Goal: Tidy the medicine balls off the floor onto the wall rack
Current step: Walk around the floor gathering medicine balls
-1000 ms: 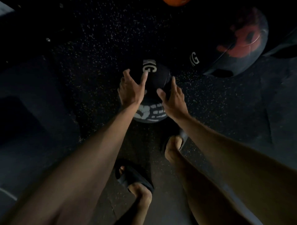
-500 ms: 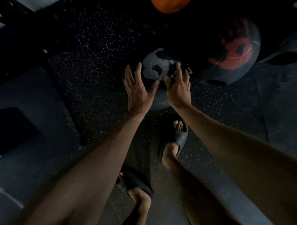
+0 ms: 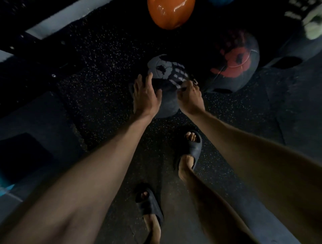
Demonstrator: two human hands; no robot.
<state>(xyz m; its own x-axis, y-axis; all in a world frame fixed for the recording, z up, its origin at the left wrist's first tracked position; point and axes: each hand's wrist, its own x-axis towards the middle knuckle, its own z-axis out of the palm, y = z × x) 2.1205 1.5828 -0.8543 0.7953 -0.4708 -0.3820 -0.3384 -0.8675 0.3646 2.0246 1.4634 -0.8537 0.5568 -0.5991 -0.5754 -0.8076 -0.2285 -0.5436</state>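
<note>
Nearest the camera, both bare forearms reach fwd and down, L forearm (image 3: 97, 174) from lower left, R forearm (image 3: 247, 149) from the right. Btwn them stand the feet in dark slides: L slide (image 3: 149, 205) closer in, R slide (image 3: 193, 148) a step ahead, toes showing in both.

Past the R slide sits the ball (image 3: 167, 78), black w/ a cracked grey print on top, low on the speckled dark floor (image 3: 104, 87). Can't tell if it's touching the floor or just off it. L hand (image 3: 146, 97) lies flat vs. the ball's left side, fingers fairly straight and spread, thumb out toward the middle. R hand (image 3: 190, 97) is on the ball's right side, fingers bent over its curve, thumb tucked on the near face. The hands are apart, w/ the ball held btwn them.

Just behind and to the right, a bigger red ball (image 3: 233, 64), dark w/ a red print, is touching or nearly touching the ball; dim light, can't say which. Right of that, a dark shape (image 3: 285, 52) w/ an oval hole, unclear what.

Farther off at the top, a glossy orange ball (image 3: 170, 14), apart from the others. A sliver of a blue ball (image 3: 220, 1) is cut by the top edge. Top right, a pale blurred thing (image 3: 313, 26). Top left, a pale strip (image 3: 66, 19) runs diagonally beside black bars.
</note>
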